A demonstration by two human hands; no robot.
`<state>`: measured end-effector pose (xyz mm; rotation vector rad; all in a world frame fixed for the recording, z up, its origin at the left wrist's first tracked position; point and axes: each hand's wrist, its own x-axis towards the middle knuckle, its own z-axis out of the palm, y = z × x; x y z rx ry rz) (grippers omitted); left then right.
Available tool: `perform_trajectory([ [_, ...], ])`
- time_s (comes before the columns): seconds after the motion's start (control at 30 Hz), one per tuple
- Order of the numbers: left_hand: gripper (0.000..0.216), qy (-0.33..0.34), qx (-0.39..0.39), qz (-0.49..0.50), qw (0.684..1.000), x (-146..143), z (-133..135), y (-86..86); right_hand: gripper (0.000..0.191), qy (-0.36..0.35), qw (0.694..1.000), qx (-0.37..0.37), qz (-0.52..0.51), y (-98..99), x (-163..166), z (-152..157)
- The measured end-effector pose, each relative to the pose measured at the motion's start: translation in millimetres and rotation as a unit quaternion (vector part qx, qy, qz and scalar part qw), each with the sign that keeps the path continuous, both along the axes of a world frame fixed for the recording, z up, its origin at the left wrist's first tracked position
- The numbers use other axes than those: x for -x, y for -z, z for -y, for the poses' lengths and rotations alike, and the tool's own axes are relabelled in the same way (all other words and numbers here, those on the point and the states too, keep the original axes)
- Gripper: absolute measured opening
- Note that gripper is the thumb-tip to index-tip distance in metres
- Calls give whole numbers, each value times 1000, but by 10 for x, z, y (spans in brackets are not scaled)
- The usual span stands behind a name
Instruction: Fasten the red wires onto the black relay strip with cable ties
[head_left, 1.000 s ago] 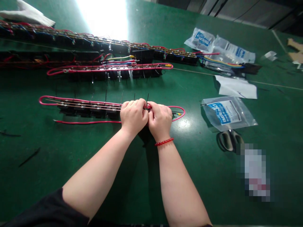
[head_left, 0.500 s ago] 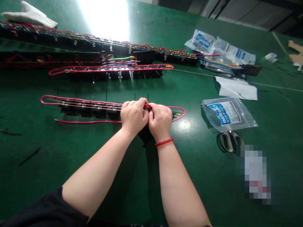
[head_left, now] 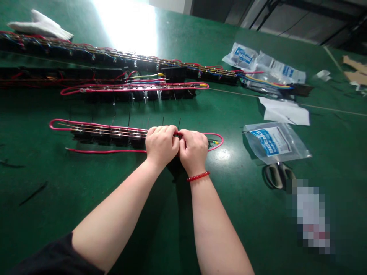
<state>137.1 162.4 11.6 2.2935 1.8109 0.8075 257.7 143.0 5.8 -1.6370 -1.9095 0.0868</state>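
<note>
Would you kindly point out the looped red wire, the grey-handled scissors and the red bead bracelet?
looped red wire (head_left: 106, 151): head view, its lower straight run.
grey-handled scissors (head_left: 275, 175): head view, the grey handles.
red bead bracelet (head_left: 198, 176): head view, beads atop the wrist.

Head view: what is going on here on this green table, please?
A person grips the red wire of the nearest strip of black blocks with both bare hands, left hand and right hand pressed together near its right end. More wired strips lie behind on the green table. Plastic bags and scissors lie at the right.
</note>
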Motion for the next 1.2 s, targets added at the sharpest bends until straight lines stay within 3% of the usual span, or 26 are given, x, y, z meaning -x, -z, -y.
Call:
perform_trajectory([
  [0.73,16,6,-3,-16,1000,-2,-9,-12,23,2,1000,-7,-5,11,-4,-2],
  [1.2,20,17,-52,-63,997,-15,22,8,21,12,1000,-23,-7,38,-8,-8],
])
